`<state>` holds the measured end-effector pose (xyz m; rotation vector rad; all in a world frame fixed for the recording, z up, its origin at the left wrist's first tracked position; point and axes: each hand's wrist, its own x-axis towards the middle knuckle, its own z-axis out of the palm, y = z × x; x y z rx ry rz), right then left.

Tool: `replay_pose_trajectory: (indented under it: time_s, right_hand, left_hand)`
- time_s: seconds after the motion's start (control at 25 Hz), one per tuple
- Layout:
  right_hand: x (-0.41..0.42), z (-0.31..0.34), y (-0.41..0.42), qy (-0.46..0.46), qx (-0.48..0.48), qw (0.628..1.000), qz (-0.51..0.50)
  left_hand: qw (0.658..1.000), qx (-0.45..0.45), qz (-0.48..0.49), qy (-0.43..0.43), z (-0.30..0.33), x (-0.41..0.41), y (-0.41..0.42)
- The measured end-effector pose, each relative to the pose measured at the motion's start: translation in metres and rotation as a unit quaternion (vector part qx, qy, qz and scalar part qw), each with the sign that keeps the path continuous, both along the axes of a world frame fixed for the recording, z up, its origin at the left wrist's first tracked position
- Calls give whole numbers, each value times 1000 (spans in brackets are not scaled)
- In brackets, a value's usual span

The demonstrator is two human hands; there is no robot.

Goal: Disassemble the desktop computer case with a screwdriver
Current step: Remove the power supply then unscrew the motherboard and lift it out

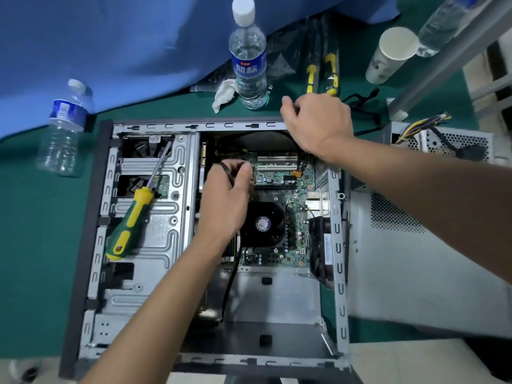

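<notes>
**Here, an open case with both hands in it**

Plainly, the case (339,245) lies on its side on the green table (33,245), side panel off, its grey metal frame edged with slotted rims. Inside, the green motherboard (282,173) shows white slots near the far edge and a black round fan (263,223) at its middle. A ribbed metal drive cage (155,245) fills the left part.

The screwdriver (133,214), green and yellow in the handle, rests loose on that cage, shaft pointing to the far rim, no hand on it.

The left hand (224,200) is down over the motherboard, fingers curled and pinching a black cable (231,273) that runs back toward the near side of the case. The right hand (315,120) rests on the far rim near the far right corner, fingers bent over the edge and gripping it.

Beside the case on the right lies a grey panel (415,273), and beyond it a power supply (443,139) with coloured wires. Two water bottles (248,59) and a paper cup (390,54) stand behind.
</notes>
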<state>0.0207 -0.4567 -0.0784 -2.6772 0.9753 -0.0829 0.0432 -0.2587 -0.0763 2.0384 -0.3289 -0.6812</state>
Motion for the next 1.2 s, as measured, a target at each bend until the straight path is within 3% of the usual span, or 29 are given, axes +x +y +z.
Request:
replay_pose_trajectory:
  time_s: [0.12,0.2,0.28,0.36,0.52,0.64,0.68,0.76,0.84,0.96,1.04,1.12,1.2]
  right_hand:
    - [-1,2,1,2,-1,1000,0]
    - [0,4,2,8,2,1000,-4]
    - [-1,6,3,13,7,1000,-7]
    - [-1,6,3,16,12,1000,-7]
    - [0,8,3,17,10,1000,-14]
    - [0,7,4,21,3,1000,-16]
    - [0,7,4,21,3,1000,-16]
    - [0,6,4,20,1,1000,-15]
    - [0,6,4,21,-1,1000,-15]
    - [0,6,4,21,-5,1000,-18]
    - [0,5,3,21,-9,1000,-19]
    - [0,5,3,22,-12,1000,-18]
    - [0,5,4,20,-12,1000,-18]
  left_hand:
    - [993,-25,-48,103,25,-3,8]
    - [969,27,-211,124,29,-26,20]
    - [905,70,-407,103,23,-51,37]
    - [836,109,-534,61,8,-66,48]
    - [747,217,-627,-40,-17,-75,55]
    - [661,274,-698,39,-24,-80,61]
    - [653,276,-701,81,-25,-80,64]
    - [686,266,-665,128,-29,-78,67]
    - [740,281,-600,113,-32,-77,68]
    - [768,296,-562,87,-35,-82,62]
    - [757,295,-583,29,-33,-85,57]
    - [710,295,-639,-19,-33,-86,56]
    - [671,287,-684,10,-32,-89,58]
